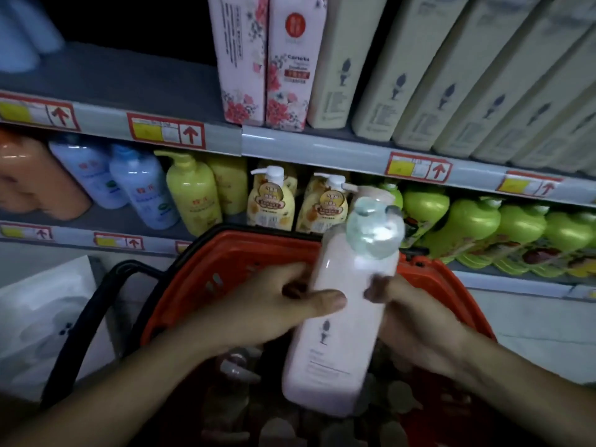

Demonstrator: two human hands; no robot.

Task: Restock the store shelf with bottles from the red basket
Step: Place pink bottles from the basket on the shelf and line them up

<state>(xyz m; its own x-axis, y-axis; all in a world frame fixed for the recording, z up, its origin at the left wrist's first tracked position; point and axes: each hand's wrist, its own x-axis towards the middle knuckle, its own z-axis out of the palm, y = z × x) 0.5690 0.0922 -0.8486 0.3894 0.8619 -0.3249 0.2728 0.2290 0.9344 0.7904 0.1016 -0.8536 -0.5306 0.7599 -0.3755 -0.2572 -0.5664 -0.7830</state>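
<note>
A tall pale pink pump bottle [342,304] is lifted above the red basket [245,250], tilted with its plastic-wrapped pump toward the shelf. My left hand [264,304] grips its left side, thumb across the front. My right hand [416,327] holds its right side, fingers curled behind it. More bottles [235,369] lie dim in the basket below. On the upper shelf [322,146] stand floral pink bottles [267,59] and a row of cream bottles [451,79].
The lower shelf holds orange, blue, yellow and green pump bottles [467,227]. The upper shelf has a bare dark stretch [135,79] left of the floral bottles. The basket's black handle [96,304] hangs to the left, beside a white bag [42,317].
</note>
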